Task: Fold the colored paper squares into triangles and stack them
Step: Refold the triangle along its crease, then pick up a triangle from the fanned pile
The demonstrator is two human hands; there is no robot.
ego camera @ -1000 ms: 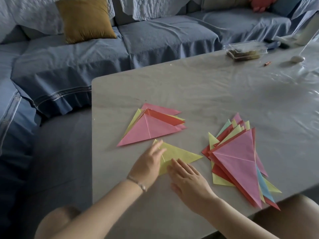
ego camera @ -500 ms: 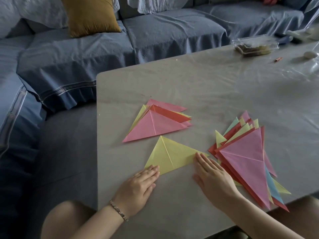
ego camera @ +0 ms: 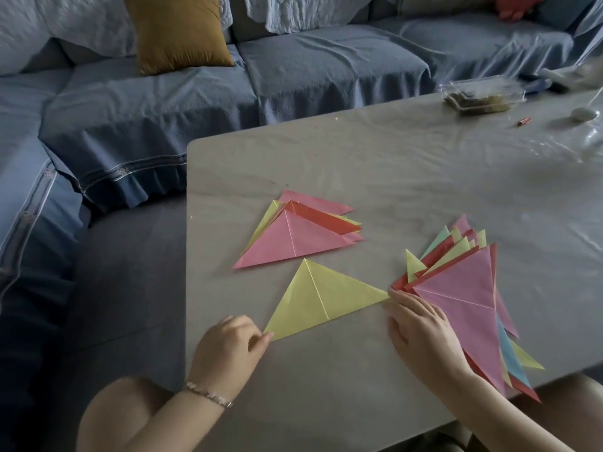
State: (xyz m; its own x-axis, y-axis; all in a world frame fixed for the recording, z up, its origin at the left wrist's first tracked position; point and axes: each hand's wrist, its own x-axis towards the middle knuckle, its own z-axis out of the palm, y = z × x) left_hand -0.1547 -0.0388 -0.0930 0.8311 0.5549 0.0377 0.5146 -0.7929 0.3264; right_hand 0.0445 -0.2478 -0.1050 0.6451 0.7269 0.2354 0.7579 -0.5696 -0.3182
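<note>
1. Leaning on the blue sofa [ego camera: 156,132] in the upper left of the frame is a mustard cushion [ego camera: 179,31]. It has no part in the job.
2. Low and left of the middle, the left hand [ego camera: 235,347] has its fingers curled in and pinches the left corner of the yellow triangle [ego camera: 323,301]. I think it holds there so the paper cannot slide.
3. Near the middle, a small stack [ego camera: 293,239] with a pink triangle on top lies on the grey table [ego camera: 391,171]. It looks like the spot for done ones, kept close for an easy reach.
4. The yellow triangle lies flat just below that stack, not touching it. A fold line runs down its middle.
5. The right hand [ego camera: 421,331] lies flat with straight fingers and holds nothing. Its fingertips touch the triangle's right tip, likely to steady that end.
6. Right of that hand, a big messy pile [ego camera: 463,288] of many colours is spread like a fan. The hand sits at its edge. I cannot tell if these papers are done or waiting.
7. In the upper right, a clear box [ego camera: 483,96] sits well apart from the paper.
</note>
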